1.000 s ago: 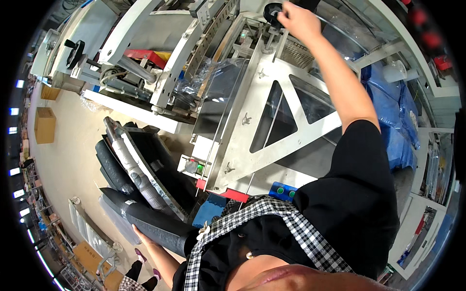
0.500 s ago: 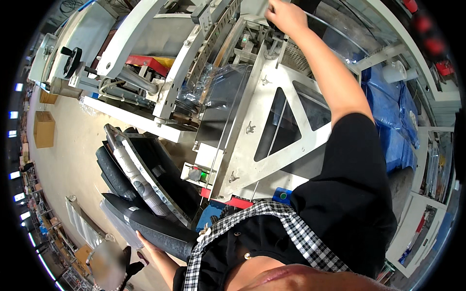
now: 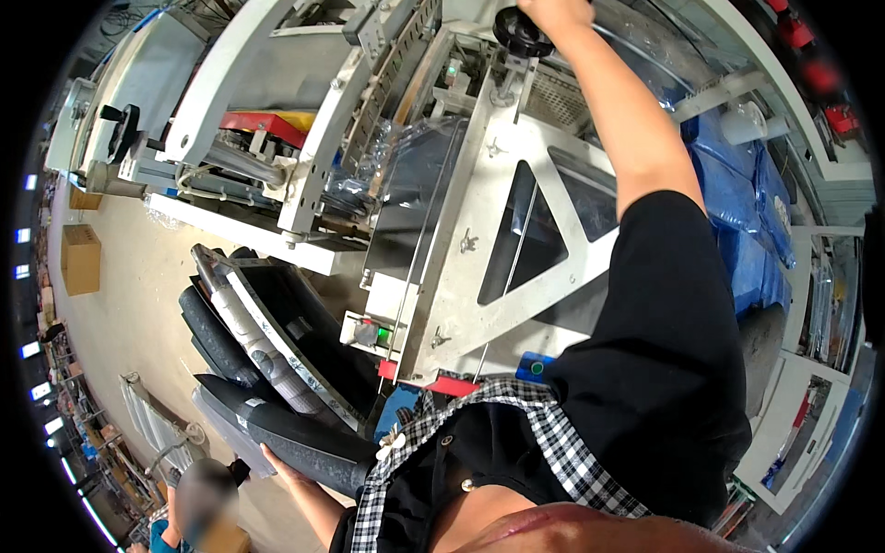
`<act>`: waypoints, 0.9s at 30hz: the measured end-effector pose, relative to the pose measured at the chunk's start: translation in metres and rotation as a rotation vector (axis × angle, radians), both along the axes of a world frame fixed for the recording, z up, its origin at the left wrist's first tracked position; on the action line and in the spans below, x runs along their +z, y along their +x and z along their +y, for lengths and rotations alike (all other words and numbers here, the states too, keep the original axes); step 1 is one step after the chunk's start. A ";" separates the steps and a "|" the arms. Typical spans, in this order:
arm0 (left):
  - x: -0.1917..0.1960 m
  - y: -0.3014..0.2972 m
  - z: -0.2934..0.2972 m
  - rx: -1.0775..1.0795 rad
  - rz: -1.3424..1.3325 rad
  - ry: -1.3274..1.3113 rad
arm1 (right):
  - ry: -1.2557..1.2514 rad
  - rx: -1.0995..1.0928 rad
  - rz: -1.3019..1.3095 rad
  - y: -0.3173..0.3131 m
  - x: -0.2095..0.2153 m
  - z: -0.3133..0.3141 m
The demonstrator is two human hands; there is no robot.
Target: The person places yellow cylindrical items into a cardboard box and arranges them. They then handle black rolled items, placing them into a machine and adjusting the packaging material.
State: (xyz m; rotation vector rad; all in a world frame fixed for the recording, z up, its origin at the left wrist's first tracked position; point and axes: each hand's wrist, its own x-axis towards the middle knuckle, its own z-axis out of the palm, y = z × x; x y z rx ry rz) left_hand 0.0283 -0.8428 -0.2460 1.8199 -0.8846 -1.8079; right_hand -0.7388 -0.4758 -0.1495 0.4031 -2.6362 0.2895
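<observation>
My right hand (image 3: 553, 11) raised at machine frame's (image 3: 479, 230) top edge, touching black knob (image 3: 522, 33) – grip unclear. Left hand (image 3: 286, 465) low, under dark roll (image 3: 295, 438) – roll's long axis crosswise.

brown cardboard box (image 3: 81, 259) | floor, far left || blue wrapped packs (image 3: 737, 203) | right

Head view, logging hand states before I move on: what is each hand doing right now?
Left hand: under the dark padded part, supporting it; grip cannot be told.
Right hand: at the black knob on the machine frame; closure cannot be told.
</observation>
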 end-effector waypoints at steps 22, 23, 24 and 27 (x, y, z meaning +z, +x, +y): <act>0.006 0.003 -0.001 -0.004 0.133 0.080 | -0.009 -0.041 -0.046 0.009 -0.003 -0.010; -0.004 0.020 -0.007 -0.007 0.072 0.031 | -0.016 -0.132 -0.072 0.019 -0.005 -0.003; -0.008 0.024 -0.011 -0.017 0.023 -0.008 | -0.044 -0.163 -0.073 0.035 0.002 0.002; -0.013 0.045 -0.020 0.100 0.168 0.143 | 0.018 -0.194 -0.111 0.079 0.010 0.000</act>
